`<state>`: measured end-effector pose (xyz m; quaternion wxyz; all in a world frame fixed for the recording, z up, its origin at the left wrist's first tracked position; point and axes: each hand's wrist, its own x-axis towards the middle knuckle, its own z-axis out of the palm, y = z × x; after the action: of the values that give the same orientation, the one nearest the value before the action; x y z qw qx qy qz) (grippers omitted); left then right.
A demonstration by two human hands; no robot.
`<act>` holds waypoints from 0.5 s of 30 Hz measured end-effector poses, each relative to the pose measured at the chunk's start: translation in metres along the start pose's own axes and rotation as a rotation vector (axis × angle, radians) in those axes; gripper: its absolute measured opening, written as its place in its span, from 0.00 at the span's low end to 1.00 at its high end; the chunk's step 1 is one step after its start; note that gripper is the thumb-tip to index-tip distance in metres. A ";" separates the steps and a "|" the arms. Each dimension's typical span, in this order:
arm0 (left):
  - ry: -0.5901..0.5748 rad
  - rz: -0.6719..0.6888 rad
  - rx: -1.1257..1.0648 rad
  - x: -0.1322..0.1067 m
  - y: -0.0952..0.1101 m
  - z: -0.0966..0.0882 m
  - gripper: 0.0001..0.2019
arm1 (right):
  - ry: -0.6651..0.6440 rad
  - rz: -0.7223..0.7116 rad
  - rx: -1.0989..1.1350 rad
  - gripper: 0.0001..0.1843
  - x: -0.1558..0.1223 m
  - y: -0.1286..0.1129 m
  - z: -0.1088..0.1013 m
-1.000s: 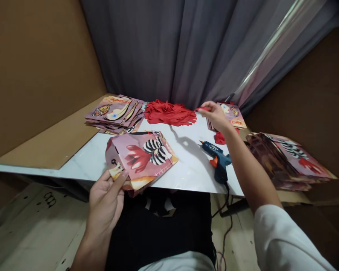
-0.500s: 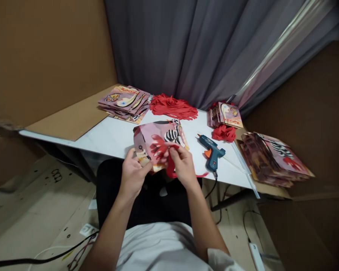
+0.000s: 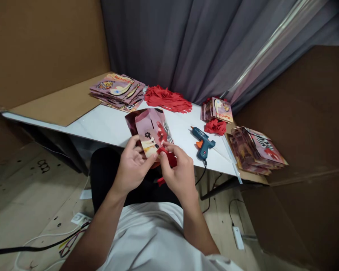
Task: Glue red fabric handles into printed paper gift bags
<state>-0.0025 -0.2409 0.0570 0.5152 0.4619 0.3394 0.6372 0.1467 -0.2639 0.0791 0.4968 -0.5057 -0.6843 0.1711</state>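
Observation:
A printed paper bag (image 3: 149, 130), pink with a zebra, red flower and pale figure, is held tilted above my lap at the table's front edge. My left hand (image 3: 132, 163) grips its lower left edge, thumb on the printed face. In my right hand (image 3: 177, 169), thumb and fingers pinch a red ribbon (image 3: 171, 158) against the bag's lower right part. One ribbon end hangs below the fingers. To the right on the table lies a dark teal glue gun (image 3: 202, 142) with an orange trigger.
Red ribbons (image 3: 168, 99) lie heaped at the table's back, with a smaller red bunch (image 3: 215, 127) at right. Printed bags are stacked at back left (image 3: 117, 90), back right (image 3: 217, 110) and far right (image 3: 257, 150). Cardboard walls (image 3: 51, 49) flank the white table (image 3: 101, 126).
The bag has turned and tilted in my hands. My right hand has moved left and down, carrying the ribbon towards the bag's lower edge, close to my left thumb. The view has shifted slightly.

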 end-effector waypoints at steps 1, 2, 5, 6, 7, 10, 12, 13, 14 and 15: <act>-0.008 0.007 -0.001 -0.002 0.003 0.000 0.31 | 0.007 0.006 0.000 0.04 0.000 -0.002 -0.001; -0.011 0.014 0.003 -0.004 0.005 0.001 0.30 | 0.013 0.016 0.002 0.04 -0.001 -0.003 -0.001; -0.008 0.029 0.036 -0.007 0.010 0.001 0.30 | 0.015 0.041 0.005 0.04 0.000 -0.007 -0.003; -0.007 0.034 0.044 -0.008 0.011 0.001 0.29 | 0.015 0.042 0.000 0.03 0.000 -0.008 -0.003; -0.007 0.039 0.048 -0.009 0.012 0.002 0.29 | 0.015 0.039 -0.007 0.03 0.000 -0.009 -0.004; 0.000 0.053 0.055 -0.010 0.014 0.004 0.28 | 0.018 0.037 -0.018 0.04 0.000 -0.010 -0.006; 0.003 0.056 0.065 -0.011 0.014 0.005 0.28 | 0.025 0.050 -0.019 0.05 0.000 -0.010 -0.007; 0.003 0.056 0.069 -0.011 0.015 0.005 0.28 | 0.028 0.054 -0.021 0.05 0.000 -0.011 -0.007; 0.003 0.057 0.070 -0.011 0.015 0.005 0.28 | 0.030 0.054 -0.023 0.05 -0.001 -0.011 -0.008; 0.002 0.058 0.072 -0.011 0.015 0.005 0.28 | 0.029 0.048 -0.027 0.06 -0.001 -0.011 -0.008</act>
<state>-0.0023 -0.2557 0.0694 0.4791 0.4889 0.3490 0.6400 0.1475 -0.2717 0.0907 0.4957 -0.5312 -0.6667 0.1662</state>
